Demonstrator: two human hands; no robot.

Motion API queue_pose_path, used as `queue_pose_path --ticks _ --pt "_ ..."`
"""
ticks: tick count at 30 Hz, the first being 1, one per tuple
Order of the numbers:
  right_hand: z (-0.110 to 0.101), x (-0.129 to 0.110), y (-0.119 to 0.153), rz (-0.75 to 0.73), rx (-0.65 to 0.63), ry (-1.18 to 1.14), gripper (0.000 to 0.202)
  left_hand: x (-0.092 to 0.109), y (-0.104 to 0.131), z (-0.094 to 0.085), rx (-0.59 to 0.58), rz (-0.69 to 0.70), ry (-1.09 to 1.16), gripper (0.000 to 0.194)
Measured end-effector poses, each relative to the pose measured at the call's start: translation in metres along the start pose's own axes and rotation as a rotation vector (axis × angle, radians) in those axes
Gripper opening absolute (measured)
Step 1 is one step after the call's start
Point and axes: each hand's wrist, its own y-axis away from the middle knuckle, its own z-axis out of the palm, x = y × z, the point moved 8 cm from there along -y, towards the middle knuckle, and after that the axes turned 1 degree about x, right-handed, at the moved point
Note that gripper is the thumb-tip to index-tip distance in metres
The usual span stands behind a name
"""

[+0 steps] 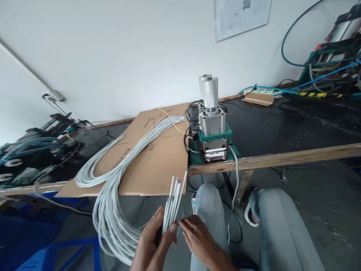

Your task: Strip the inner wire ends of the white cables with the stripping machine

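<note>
My left hand (158, 235) is wrapped round a bundle of white cable ends (172, 203), which stick up from it at slightly differing heights. Small coloured tips, some green and one purplish, show at their tops. Close to the right of the bundle is my right hand (199, 237), its fingers stretched out and a little apart, with nothing visible gripped in them. A large bunch of white cables (113, 203) lies across a cardboard sheet (166, 162) and sags over its front edge, down towards my left hand.
A small press (213, 124) with metal cylinders stands at the black table's (262, 131) wooden front edge. Machinery with hoses (335, 49) occupies the far right, and more equipment (31, 154) sits at left. A blue stool frame (70, 248) is below left. My knees are under the press.
</note>
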Motion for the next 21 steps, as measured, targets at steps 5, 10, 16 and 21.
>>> queue_pose_path --ticks 5,10,16,21 --pt "0.037 -0.022 0.005 -0.094 0.006 0.017 0.047 -0.006 -0.006 0.002 -0.013 -0.015 0.028 0.042" --pt "-0.004 -0.012 0.003 0.033 0.094 -0.084 0.021 -0.009 -0.008 0.007 -0.04 -0.007 0.021 0.039" --pt "-0.144 0.014 -0.056 0.3 0.307 -0.919 0.038 -0.02 -0.013 0.013 -0.065 0.039 -0.066 0.036" --pt "-0.182 0.008 -0.087 0.35 0.399 -1.3 0.034 -0.028 -0.016 0.015 -0.145 0.062 -0.193 0.039"
